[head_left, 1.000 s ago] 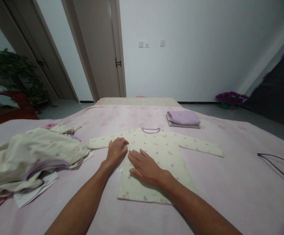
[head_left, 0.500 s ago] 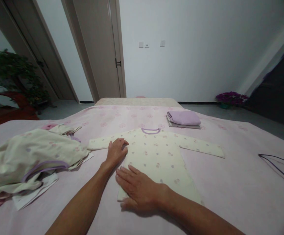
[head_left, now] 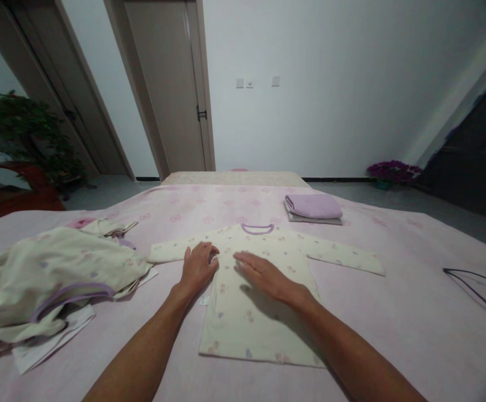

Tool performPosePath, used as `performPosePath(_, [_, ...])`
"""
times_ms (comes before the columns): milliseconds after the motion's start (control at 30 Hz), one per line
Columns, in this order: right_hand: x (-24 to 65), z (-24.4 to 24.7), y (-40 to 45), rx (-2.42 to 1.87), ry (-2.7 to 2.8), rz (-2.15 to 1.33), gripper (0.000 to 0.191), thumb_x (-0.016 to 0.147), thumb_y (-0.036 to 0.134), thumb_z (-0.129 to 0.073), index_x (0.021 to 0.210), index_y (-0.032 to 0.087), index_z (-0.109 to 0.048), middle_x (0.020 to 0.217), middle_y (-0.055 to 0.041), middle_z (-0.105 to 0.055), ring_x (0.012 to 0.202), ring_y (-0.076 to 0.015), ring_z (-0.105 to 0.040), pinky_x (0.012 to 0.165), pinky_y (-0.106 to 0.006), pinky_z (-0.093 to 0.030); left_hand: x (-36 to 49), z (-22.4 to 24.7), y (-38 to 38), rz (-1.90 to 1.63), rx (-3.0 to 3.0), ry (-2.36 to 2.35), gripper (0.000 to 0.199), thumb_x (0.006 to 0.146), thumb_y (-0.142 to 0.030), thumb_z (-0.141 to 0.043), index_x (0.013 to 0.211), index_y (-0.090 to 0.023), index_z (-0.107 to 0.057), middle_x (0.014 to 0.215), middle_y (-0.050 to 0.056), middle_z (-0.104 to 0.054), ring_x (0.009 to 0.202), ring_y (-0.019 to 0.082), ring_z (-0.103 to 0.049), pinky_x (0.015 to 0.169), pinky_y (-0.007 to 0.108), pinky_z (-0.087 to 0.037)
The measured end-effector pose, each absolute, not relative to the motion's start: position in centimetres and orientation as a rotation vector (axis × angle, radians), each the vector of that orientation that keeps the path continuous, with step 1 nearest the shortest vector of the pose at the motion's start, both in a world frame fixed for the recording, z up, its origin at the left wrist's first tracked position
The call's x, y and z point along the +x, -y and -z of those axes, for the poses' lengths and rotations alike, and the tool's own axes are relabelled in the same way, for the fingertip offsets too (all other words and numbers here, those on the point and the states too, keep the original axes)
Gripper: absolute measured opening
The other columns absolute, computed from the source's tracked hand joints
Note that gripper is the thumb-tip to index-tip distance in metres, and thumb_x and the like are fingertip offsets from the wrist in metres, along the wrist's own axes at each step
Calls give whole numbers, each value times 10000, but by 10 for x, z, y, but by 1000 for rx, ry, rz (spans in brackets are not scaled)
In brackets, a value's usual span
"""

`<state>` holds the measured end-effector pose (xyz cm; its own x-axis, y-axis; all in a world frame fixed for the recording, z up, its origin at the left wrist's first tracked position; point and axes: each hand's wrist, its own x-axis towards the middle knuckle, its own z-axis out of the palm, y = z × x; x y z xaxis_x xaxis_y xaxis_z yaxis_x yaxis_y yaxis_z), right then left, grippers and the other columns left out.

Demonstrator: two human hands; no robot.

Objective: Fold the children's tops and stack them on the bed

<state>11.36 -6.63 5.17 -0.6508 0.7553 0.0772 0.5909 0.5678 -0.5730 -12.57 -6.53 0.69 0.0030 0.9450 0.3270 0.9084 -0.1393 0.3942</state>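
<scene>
A cream long-sleeved shirt (head_left: 263, 312) with small hearts and a purple collar lies spread flat, its collar away from me and both sleeves stretched outward. My left hand (head_left: 199, 263) rests at the shirt's left armpit, fingers bent a little and apart, holding nothing. Over the chest of the shirt is my right hand (head_left: 263, 274), flat with its fingers extended; a shadow beneath it suggests it is slightly raised. A small white tag shows at the shirt's left side seam, just below my left hand.
Rumpled cream clothes (head_left: 79, 262) are heaped at the left. A folded purple cloth (head_left: 314, 206) lies on a grey one at the back right. A thin black cable (head_left: 477, 287) is at the right. All rest on a pink flowered sheet (head_left: 402, 312).
My right hand has moved away from me, from the shirt's lower left edge up to its chest, uncovering the hem. My left hand has stayed nearly in place.
</scene>
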Motion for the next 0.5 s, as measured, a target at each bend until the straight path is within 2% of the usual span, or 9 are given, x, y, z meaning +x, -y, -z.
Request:
performPosePath(67, [129, -42, 41, -1395, 2478, -388, 563, 1039, 448, -312, 1490, 141, -449, 1567, -136, -391, 1476, -269, -301, 1226, -435, -200, -124, -6, 66, -800, 2207, -2026, 184, 831, -177, -545, 990, -237, -615, 1144, 71, -665, 1173, 268, -557, 1114, 535, -264])
performPosePath(167, [151, -22, 15, -1687, 2457, -131, 613, 1032, 433, -308, 1523, 71, -368, 1601, -177, -303, 1501, -312, -221, 1218, -492, -171, -120, -4, 65, -784, 2298, -1953, 177, 882, -206, -528, 1039, -223, -606, 1131, 76, -672, 1125, 247, -589, 1095, 474, -324])
performPosePath(333, [170, 2, 5, -1747, 2472, -25, 669, 1026, 490, -256, 1546, 74, -315, 1627, -132, -252, 1514, -278, -181, 1227, -466, -124, -128, 0, 60, -766, 2307, -1933, 331, 986, -297, -443, 1292, -220, -543, 1357, 102, -610, 1284, 238, -528, 1143, 467, -299])
performPosePath(500, [171, 6, 4, -1744, 2457, -38, 674, 1018, 505, -239, 1549, 96, -317, 1630, -117, -253, 1515, -255, -179, 1225, -449, -114, -184, -1, 60, -776, 2156, -2309, 392, 1018, -311, -337, 1334, -198, -540, 1363, 132, -614, 1297, 272, -531, 1113, 523, -339])
